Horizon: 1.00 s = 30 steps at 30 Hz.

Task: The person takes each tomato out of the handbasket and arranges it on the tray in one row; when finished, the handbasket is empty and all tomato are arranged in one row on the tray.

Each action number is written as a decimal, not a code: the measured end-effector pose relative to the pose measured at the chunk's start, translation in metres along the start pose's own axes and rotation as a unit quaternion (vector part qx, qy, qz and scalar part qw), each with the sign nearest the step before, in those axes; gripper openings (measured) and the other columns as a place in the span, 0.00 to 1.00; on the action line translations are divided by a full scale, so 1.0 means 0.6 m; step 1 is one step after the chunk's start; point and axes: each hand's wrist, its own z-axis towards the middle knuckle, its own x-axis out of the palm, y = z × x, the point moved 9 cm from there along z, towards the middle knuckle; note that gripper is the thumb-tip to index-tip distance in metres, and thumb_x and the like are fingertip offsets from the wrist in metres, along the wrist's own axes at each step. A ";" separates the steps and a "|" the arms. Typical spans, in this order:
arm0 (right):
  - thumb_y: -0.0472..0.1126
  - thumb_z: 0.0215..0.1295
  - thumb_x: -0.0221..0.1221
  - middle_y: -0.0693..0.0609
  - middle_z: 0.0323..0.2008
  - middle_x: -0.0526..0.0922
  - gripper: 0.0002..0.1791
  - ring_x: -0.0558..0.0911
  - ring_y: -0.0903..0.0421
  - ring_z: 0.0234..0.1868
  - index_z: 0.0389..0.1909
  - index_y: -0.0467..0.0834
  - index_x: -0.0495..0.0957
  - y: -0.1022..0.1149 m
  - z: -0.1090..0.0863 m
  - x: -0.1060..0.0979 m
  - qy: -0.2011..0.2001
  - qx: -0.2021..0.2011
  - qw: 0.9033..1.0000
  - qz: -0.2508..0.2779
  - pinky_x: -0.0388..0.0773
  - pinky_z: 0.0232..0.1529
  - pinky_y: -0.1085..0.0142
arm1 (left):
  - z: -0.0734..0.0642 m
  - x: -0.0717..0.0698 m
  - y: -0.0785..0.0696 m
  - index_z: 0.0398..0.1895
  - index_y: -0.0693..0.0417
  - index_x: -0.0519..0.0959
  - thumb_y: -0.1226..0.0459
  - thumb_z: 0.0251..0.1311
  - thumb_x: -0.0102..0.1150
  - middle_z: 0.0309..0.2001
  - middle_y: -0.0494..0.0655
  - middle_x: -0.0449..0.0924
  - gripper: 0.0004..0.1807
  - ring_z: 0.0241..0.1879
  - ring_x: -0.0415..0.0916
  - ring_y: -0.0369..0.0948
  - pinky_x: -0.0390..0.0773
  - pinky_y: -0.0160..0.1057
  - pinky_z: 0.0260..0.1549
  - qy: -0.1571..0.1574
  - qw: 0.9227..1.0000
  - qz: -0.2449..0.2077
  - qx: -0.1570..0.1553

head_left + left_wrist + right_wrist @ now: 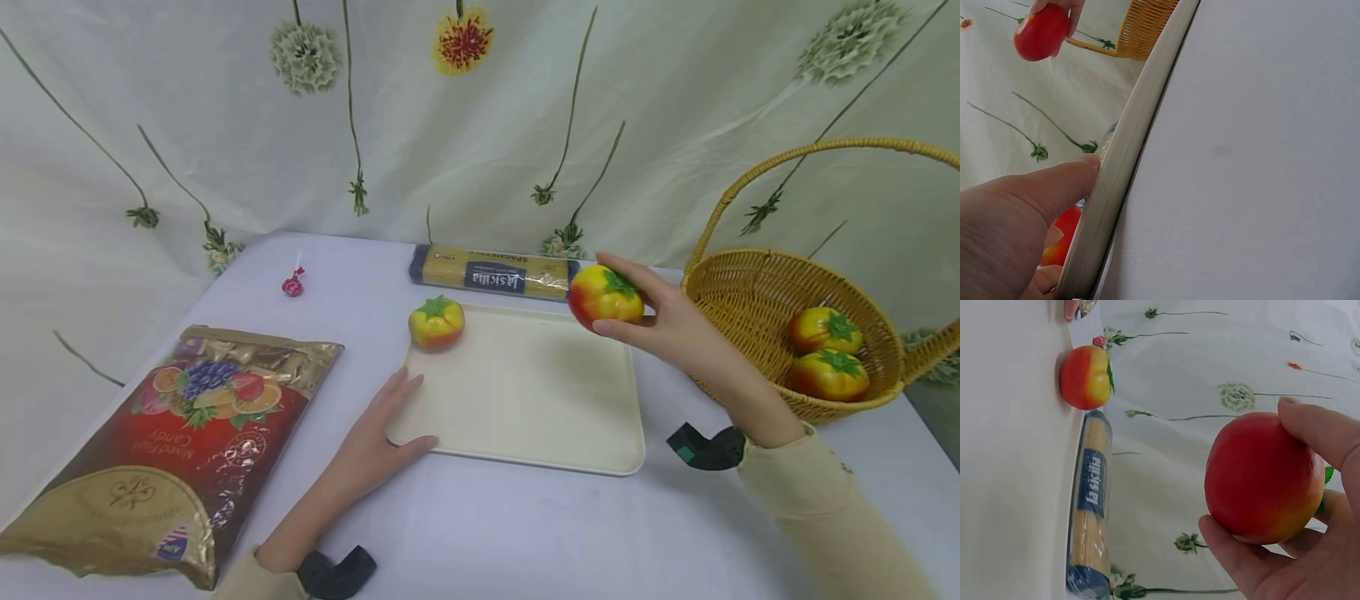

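My right hand (660,321) grips a red-and-yellow persimmon (606,297) with a green leafy top, held up over the back right corner of a cream tray (525,392). In the right wrist view, thumb and fingers curve round this persimmon (1266,478), its red side toward the camera. A second persimmon (437,323) sits at the tray's back left corner. With fingers spread, my left hand (375,446) rests at the tray's front left corner; the left wrist view has its thumb along the rim (1125,144).
On the right stands a wicker basket (738,304) with a tall handle, holding two persimmons (828,375). A spaghetti pack (495,272) lies behind the tray. To the left are a large candy bag (180,450) and a small wrapped lollipop (292,286). A flowered cloth hangs behind.
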 end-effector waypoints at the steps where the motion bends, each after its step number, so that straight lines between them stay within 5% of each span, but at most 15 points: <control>1: 0.40 0.60 0.63 0.45 0.65 0.60 0.40 0.66 0.46 0.57 0.71 0.51 0.55 0.002 0.008 0.011 0.008 -0.008 1.000 0.010 0.76 0.48 0.61 | 0.000 0.000 0.000 0.70 0.52 0.59 0.59 0.50 0.69 0.72 0.56 0.46 0.44 0.69 0.43 0.53 0.52 0.56 0.62 0.000 1.000 0.000 0.000; 8: 0.42 0.59 0.64 0.47 0.65 0.60 0.39 0.68 0.48 0.54 0.70 0.51 0.57 0.002 0.068 0.084 0.049 -0.017 0.997 0.049 0.76 0.48 0.57 | -0.001 -0.002 0.001 0.70 0.52 0.58 0.58 0.51 0.69 0.72 0.56 0.44 0.44 0.69 0.43 0.54 0.52 0.57 0.62 0.001 1.000 0.002 -0.003; 16: 0.48 0.57 0.65 0.46 0.63 0.63 0.40 0.68 0.48 0.53 0.70 0.49 0.59 -0.038 0.123 0.155 0.060 0.004 0.998 -0.007 0.72 0.51 0.55 | -0.002 0.002 0.003 0.70 0.52 0.58 0.59 0.51 0.69 0.72 0.56 0.42 0.44 0.69 0.42 0.54 0.52 0.57 0.62 0.005 1.000 -0.004 -0.006; 30: 0.50 0.54 0.67 0.42 0.61 0.66 0.40 0.70 0.47 0.53 0.67 0.45 0.62 -0.064 0.150 0.210 0.059 0.011 0.996 -0.058 0.67 0.56 0.53 | -0.002 -0.003 -0.006 0.70 0.53 0.58 0.61 0.50 0.70 0.72 0.56 0.42 0.44 0.69 0.43 0.54 0.53 0.55 0.62 0.001 1.000 -0.003 -0.002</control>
